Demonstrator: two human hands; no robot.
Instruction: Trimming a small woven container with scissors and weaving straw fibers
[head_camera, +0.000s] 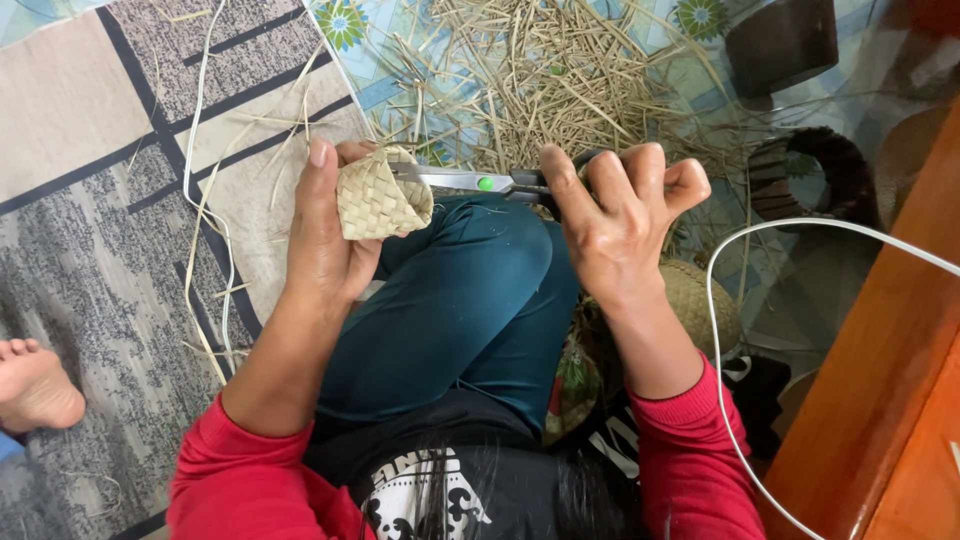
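Observation:
My left hand (325, 225) holds a small woven palm-leaf pouch (378, 197), thumb behind it and fingers curled round its top. My right hand (615, 215) grips a pair of scissors (478, 181) with dark handles and a green pivot dot. The silver blades point left and reach the pouch's upper edge. Both hands hover above my knee in teal trousers (470, 290). My sleeves are red.
A heap of dry leaf strips (530, 75) covers the patterned floor ahead. A grey patterned rug (90, 200) lies at left, with another person's bare foot (35, 385) on it. A white cable (720, 330) loops at right beside a wooden edge (880, 380). A woven basket (705, 300) sits under my right arm.

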